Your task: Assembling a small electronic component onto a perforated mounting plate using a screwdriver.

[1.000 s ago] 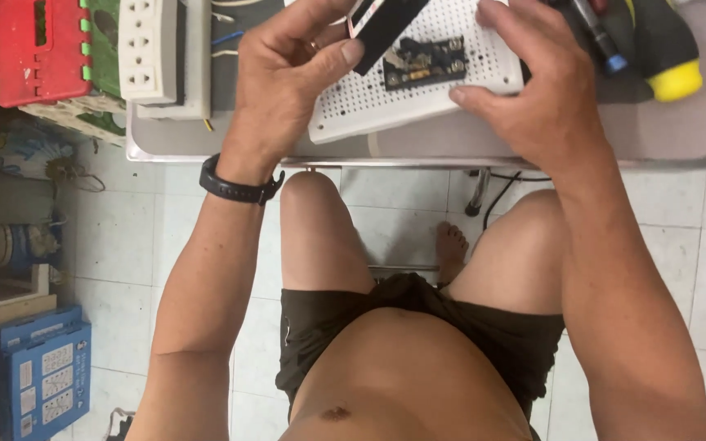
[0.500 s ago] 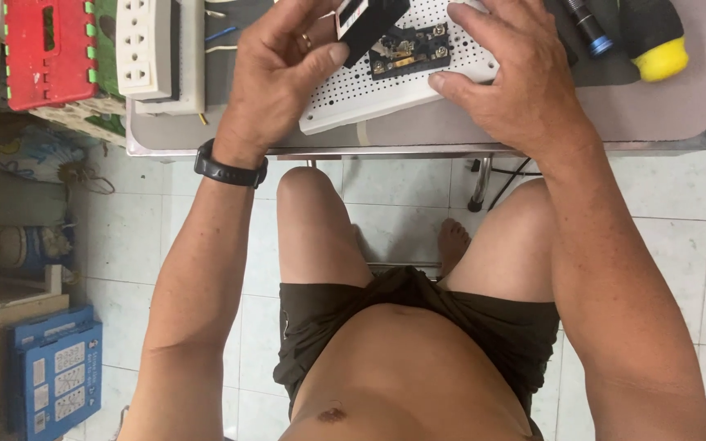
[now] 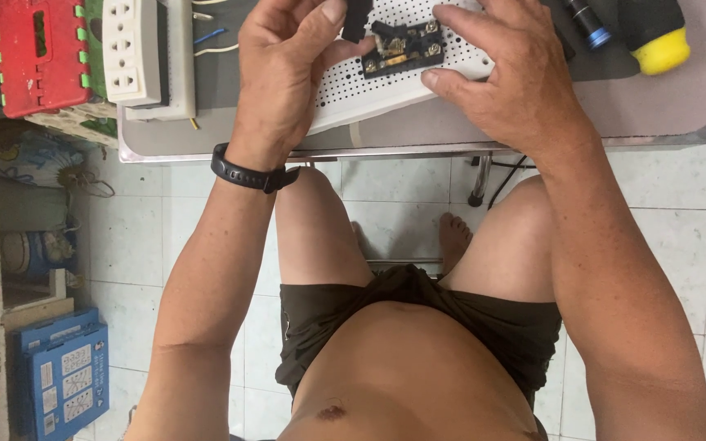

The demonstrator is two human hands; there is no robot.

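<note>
Head view: my left hand [image 3: 288, 73] pinches a small black part [image 3: 355, 20] above the white perforated board [image 3: 386, 77] on the counter [image 3: 655, 114]; right hand [image 3: 516, 77], fingers spread, presses the board. I judge it light, stiff, somewhat brittle; better held at its edges.

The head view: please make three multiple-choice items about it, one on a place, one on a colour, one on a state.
1. Where does the white socket strip lie?
A. on the floor
B. on the table, beside the left hand
C. on the perforated board

2. What colour is the tool's cap at the top right?
A. yellow
B. red
C. blue

3. What does the left hand hold?
A. nothing
B. a wire
C. a small black part

Answers: 1 B, it rests on the grey table. 2 A, the cap is plainly yellow. 3 C, its fingers pinch the black part over the white perforated board.
</note>
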